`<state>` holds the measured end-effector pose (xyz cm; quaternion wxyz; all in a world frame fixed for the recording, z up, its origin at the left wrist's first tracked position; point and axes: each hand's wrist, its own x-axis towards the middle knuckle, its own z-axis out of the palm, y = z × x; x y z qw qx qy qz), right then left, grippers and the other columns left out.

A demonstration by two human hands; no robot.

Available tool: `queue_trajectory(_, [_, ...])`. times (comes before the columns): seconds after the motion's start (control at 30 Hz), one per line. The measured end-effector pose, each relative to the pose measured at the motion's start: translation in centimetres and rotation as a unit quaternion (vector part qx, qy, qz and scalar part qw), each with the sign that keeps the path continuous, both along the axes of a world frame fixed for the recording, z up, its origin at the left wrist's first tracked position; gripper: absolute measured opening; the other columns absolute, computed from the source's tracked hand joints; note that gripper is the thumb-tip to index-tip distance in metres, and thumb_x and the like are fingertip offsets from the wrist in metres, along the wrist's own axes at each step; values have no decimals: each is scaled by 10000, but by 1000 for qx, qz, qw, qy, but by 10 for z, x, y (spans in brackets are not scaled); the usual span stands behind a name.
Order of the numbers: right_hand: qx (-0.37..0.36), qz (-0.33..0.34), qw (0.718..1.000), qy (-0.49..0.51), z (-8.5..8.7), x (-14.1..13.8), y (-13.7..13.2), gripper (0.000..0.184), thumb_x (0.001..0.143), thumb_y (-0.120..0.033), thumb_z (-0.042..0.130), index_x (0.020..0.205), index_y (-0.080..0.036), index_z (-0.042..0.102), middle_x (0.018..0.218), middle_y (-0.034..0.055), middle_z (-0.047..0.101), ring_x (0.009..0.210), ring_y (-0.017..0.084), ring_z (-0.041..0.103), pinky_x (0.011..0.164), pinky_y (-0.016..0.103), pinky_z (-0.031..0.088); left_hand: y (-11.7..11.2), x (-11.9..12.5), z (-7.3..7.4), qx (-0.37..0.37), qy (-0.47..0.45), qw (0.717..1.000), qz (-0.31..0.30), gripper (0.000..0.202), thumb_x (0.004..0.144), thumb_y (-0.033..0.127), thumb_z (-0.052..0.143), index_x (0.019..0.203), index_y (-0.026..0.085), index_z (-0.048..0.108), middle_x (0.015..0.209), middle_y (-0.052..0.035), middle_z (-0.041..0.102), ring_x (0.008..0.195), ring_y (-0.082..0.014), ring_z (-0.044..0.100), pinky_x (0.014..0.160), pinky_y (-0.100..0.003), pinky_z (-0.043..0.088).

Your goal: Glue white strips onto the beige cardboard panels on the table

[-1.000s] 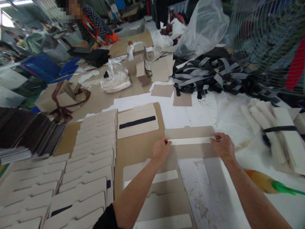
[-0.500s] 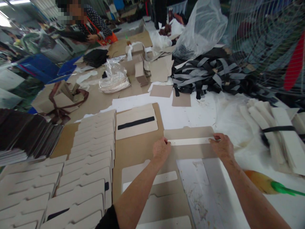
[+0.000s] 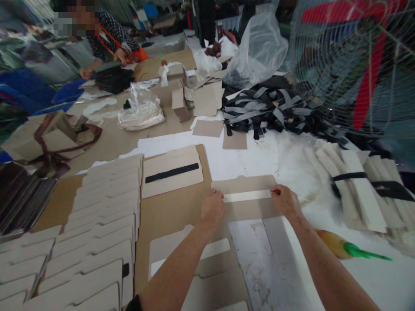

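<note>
A narrow white strip (image 3: 247, 196) lies across a greyish-beige panel (image 3: 248, 211) with a small tab on its far edge. Fingers of my left hand (image 3: 213, 206) are closed at the strip's left end, low over the panel. My right hand (image 3: 285, 200) pinches the other end near the panel's right edge. Left of them, a lighter panel (image 3: 171, 157) carries a black strip (image 3: 171, 172). Below my left forearm are more panels, one with a white strip (image 3: 215, 249), partly hidden by the arm.
Overlapping rows of beige panels (image 3: 100, 207) fill the left side. At right are strip bundles (image 3: 356, 185) in black bands and an orange bottle with a green nozzle (image 3: 352, 249). Black and grey straps (image 3: 269, 106) and a fan (image 3: 353, 65) stand behind. A co-worker (image 3: 113, 39) is far left.
The view has turned slightly right, so the table's things sit further left. Both hands stay at the strip's ends, and the strip still lies across the panel.
</note>
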<state>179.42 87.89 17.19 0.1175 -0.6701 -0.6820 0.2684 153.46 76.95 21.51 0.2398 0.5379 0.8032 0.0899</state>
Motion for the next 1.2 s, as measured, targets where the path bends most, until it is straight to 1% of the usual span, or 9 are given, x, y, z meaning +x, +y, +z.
queue_trajectory(0.17, [-14, 12, 1000, 1, 1, 0, 5, 176, 774, -335, 679, 888, -203, 658, 889, 45, 675, 808, 183, 632, 767, 287, 466, 7, -3, 3, -19, -6, 1000, 24, 131, 863, 227, 611, 809, 167, 715, 939, -89, 702, 889, -205, 656, 804, -295, 482])
queue_trajectory(0.3, [-16, 17, 1000, -9, 2, -2, 4, 181, 761, -306, 706, 880, -196, 624, 897, 42, 622, 789, 172, 607, 769, 290, 465, 7, -4, 4, -26, -17, 999, 26, 105, 861, 234, 639, 810, 177, 711, 917, -60, 699, 828, -182, 647, 767, -285, 477])
queue_trajectory(0.57, [-1, 14, 1000, -5, 6, -5, -1, 221, 776, -321, 674, 928, -198, 571, 956, 66, 589, 826, 193, 599, 798, 323, 482, -2, 0, -9, 21, -14, 1000, 2, 70, 913, 214, 614, 880, 166, 652, 1010, -81, 641, 1026, -210, 576, 951, -316, 435])
queue_trajectory(0.77, [-15, 17, 1000, -21, 2, 2, -3, 270, 769, -380, 625, 958, -186, 616, 970, 96, 639, 865, 221, 641, 833, 343, 511, -7, 0, 0, 30, -25, 999, 3, 104, 918, 225, 603, 868, 164, 671, 998, -81, 656, 1017, -203, 591, 918, -291, 459])
queue_trajectory(0.87, [-10, 5, 999, -51, 1, 12, -9, 398, 815, -475, 526, 1031, -160, 639, 1025, 146, 648, 923, 272, 659, 871, 388, 520, -14, -5, 7, 36, -35, 999, 8, 148, 943, 237, 559, 890, 179, 684, 987, -65, 671, 1016, -185, 600, 945, -270, 458])
queue_trajectory(0.93, [-1, -2, 997, -79, 2, 17, -17, 553, 822, -568, 480, 1124, -129, 631, 1075, 198, 634, 933, 317, 660, 865, 429, 527, -22, -7, 11, 37, -33, 998, 25, 146, 933, 210, 551, 988, 182, 684, 1067, -64, 665, 1066, -182, 586, 990, -267, 443])
queue_trajectory(1.03, [-30, -4, 995, -96, 4, 19, -25, 750, 778, -672, 490, 1228, -82, 597, 1122, 263, 614, 964, 367, 661, 848, 461, 539, -34, -9, 12, 20, -19, 997, 66, 215, 898, 175, 557, 1086, 157, 659, 1185, -103, 626, 1153, -224, 546, 1040, -313, 427])
queue_trajectory(1.13, [-62, -26, 992, -110, 1, 16, -20, 866, 725, -722, 526, 1286, -64, 576, 1071, 285, 638, 1020, 405, 651, 832, 473, 548, -38, -7, 9, -7, -18, 996, 88, 253, 892, 175, 547, 1125, 137, 638, 1208, -131, 617, 1156, -241, 548, 1042, -337, 435])
queue_trajectory(1.2, [-54, -44, 991, -114, -5, 16, -10, 844, 687, -727, 558, 1252, -103, 616, 969, 265, 672, 948, 401, 675, 780, 469, 557, -35, -5, 7, -22, -22, 995, 98, 309, 883, 162, 548, 1185, 133, 608, 1228, -137, 608, 1154, -235, 557, 1035, -329, 442])
